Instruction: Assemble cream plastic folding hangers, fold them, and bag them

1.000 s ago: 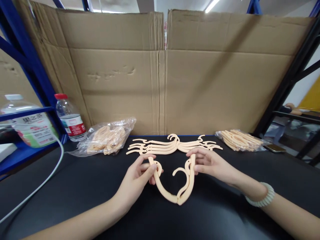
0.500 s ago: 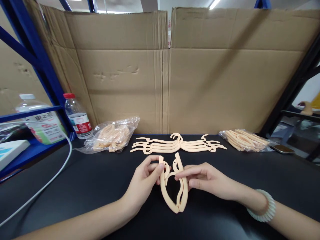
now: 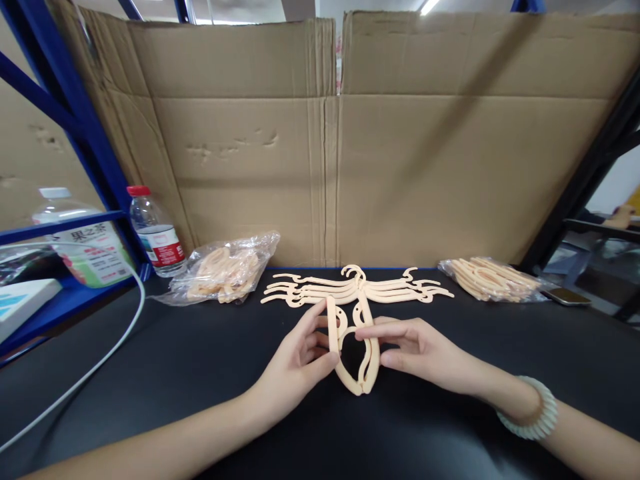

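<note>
**Left hand [image 3: 307, 350], folded hanger [image 3: 374, 363], right hand [image 3: 420, 347]: a hold from both sides**

At the left edge of the frame we see a large bottle [image 3: 90, 250] and a red-capped bottle [image 3: 160, 240], apparently kept aside to give the hands elbow room. Right of them sits a left-hand bag [image 3: 225, 270] of beige pieces, its clear wrap presumably keeping them together. Across the centre, opened hangers [image 3: 359, 287] lie nested with arms spread, probably for neatness. At the right we find a flatter right-hand bag [image 3: 493, 279] with a phone [image 3: 567, 297] just beside it, likely parked off to the side.

At lower centre, in front of those opened hangers, the folded hanger has its joint towards the bottom of the frame and its hook [image 3: 349, 331] curled between two arms. Our left fingers are bent nearly closed, the hanger's left arm between thumb and fingers, the thumb low on its front. Our right fingers curl more loosely: the index crosses the right arm, its tip by the hook, while the thumb meets the outer edge. We cannot tell how hard they press. We judge that gripping one arm per hand keeps both halves controlled.
</note>
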Action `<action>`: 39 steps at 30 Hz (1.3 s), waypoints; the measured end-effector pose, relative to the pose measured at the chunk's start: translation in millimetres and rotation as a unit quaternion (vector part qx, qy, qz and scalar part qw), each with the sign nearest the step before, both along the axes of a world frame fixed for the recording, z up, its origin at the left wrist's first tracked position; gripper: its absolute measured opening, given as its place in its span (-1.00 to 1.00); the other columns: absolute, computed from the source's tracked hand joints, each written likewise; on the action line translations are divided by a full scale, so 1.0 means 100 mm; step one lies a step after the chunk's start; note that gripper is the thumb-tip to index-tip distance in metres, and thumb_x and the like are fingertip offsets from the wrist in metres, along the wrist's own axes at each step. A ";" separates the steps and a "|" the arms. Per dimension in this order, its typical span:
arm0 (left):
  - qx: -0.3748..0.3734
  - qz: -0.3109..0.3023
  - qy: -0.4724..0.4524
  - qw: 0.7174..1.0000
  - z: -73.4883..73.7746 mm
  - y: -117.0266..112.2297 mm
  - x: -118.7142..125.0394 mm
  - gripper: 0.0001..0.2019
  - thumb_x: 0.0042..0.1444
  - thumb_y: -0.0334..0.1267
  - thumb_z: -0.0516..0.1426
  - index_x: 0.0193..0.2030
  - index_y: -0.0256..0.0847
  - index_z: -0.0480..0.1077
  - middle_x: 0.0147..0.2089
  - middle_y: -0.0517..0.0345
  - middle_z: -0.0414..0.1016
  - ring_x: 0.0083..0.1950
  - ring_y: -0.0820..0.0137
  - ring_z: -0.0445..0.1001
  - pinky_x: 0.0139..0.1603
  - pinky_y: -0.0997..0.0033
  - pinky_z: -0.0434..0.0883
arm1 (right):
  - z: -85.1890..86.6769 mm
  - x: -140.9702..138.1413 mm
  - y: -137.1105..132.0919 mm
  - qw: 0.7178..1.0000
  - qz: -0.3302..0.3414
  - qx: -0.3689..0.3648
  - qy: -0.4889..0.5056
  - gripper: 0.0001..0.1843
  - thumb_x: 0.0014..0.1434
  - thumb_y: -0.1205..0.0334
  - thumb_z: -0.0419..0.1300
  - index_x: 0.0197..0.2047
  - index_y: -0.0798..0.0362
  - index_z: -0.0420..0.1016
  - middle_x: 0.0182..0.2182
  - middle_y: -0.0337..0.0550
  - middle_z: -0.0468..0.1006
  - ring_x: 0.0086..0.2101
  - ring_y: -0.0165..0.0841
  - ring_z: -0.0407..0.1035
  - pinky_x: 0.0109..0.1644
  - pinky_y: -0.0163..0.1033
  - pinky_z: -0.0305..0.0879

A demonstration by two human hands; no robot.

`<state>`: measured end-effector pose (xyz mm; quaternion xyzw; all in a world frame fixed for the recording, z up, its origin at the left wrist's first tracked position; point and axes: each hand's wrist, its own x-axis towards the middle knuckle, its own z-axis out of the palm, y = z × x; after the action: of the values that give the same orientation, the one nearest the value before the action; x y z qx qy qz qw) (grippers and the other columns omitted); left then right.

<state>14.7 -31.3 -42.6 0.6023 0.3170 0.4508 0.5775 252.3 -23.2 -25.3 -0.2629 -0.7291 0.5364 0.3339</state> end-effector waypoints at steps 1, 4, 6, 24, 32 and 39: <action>0.001 -0.004 0.001 1.000 0.00 0.00 0.00 -0.30 0.08 -0.26 0.26 0.33 0.03 0.08 0.07 0.06 0.34 -0.03 0.31 0.41 0.01 0.28 0.37 | -0.01 0.00 0.00 1.000 0.003 -0.003 0.007 -0.61 0.20 0.12 0.29 0.10 -0.02 0.50 0.07 -0.04 0.44 0.07 -0.19 0.35 0.19 -0.03 0.26; 0.005 -0.005 -0.001 1.000 0.02 -0.01 0.00 -0.34 0.12 -0.22 0.24 0.34 0.04 0.10 0.05 0.07 0.35 -0.01 0.31 0.40 0.03 0.30 0.36 | -0.03 -0.01 -0.01 1.000 0.012 -0.012 0.022 -0.60 0.21 0.15 0.29 0.12 -0.04 0.48 0.12 -0.04 0.40 0.09 -0.18 0.33 0.18 -0.02 0.27; 0.007 -0.001 -0.006 1.000 0.04 -0.02 0.01 -0.36 0.12 -0.20 0.24 0.32 0.03 0.14 0.05 0.07 0.36 -0.02 0.32 0.41 0.03 0.31 0.37 | -0.02 -0.01 -0.01 1.000 0.014 -0.014 0.022 -0.58 0.20 0.14 0.29 0.13 -0.05 0.47 0.14 -0.04 0.37 0.12 -0.17 0.30 0.20 -0.01 0.25; -0.002 0.047 0.019 0.999 0.05 0.03 0.02 -0.66 0.08 -0.20 0.27 0.00 -0.17 0.43 -0.24 0.16 0.44 -0.27 0.43 0.45 -0.09 0.34 0.47 | 0.03 -0.03 -0.05 0.998 0.032 0.048 0.000 -0.58 0.24 0.17 0.26 0.17 -0.10 0.40 0.19 -0.05 0.26 0.11 -0.18 0.28 0.12 -0.06 0.35; -0.011 0.068 0.052 0.996 0.05 0.02 0.04 -0.60 0.05 -0.18 0.28 0.03 -0.22 0.43 -0.11 0.07 0.44 -0.29 0.40 0.49 -0.16 0.30 0.52 | 0.04 -0.01 -0.10 0.994 0.032 0.093 -0.045 -0.57 0.25 0.22 0.25 0.17 -0.08 0.34 0.22 -0.07 0.24 0.14 -0.22 0.24 0.16 -0.09 0.30; -0.001 0.071 0.063 0.996 0.02 0.02 0.04 -0.62 0.04 -0.17 0.28 0.00 -0.24 0.47 -0.26 0.15 0.39 -0.26 0.36 0.51 -0.19 0.32 0.53 | 0.12 -0.01 -0.14 0.977 0.019 0.166 -0.130 -0.49 0.23 0.18 0.26 0.23 -0.08 0.28 0.23 -0.10 0.26 0.18 -0.24 0.18 0.28 -0.09 0.12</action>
<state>18.4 -29.4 -40.6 0.6048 0.3949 0.4515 0.5239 250.9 -37.2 -13.7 -0.2574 -0.8502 0.3755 0.2644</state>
